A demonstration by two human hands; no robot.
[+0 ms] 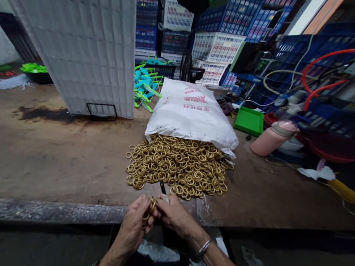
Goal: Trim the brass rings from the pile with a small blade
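In the head view, a small cluster of brass-coloured rings (152, 203) is held over the near edge of the table (39, 164). They are clasped by the left hand (135, 219), its grip closed around them. The right hand (172, 213) is brought in beside it, its grip seemingly pinched on a narrow tool (163, 188) whose kind cannot be made out. Beyond the hands, a loose pile of like rings (179, 165) is spread at the mouth of a printed white sack (194, 113). The rings are judged light singly, weighty in bulk, stiff, not fragile, and apt to slide over one another if smooth. Each is best pinched across its rim; several are best gathered between thumb and curled fingers.
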